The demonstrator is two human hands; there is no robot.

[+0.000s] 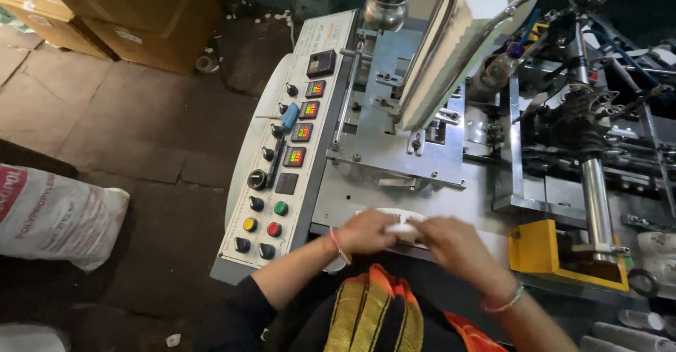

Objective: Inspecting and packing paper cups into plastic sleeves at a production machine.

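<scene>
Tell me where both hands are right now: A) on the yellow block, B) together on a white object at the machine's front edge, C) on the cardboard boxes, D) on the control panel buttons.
B: the left hand and right hand meet on the white object, apart from the control panel.

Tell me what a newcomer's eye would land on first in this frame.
Probably the two hands, left hand and right hand, meeting over a small white object at the machine's front edge. Just left of them stands the control panel with lit displays and coloured buttons. A yellow block sits to the right, and a white sack lies on the floor at far left.
</scene>
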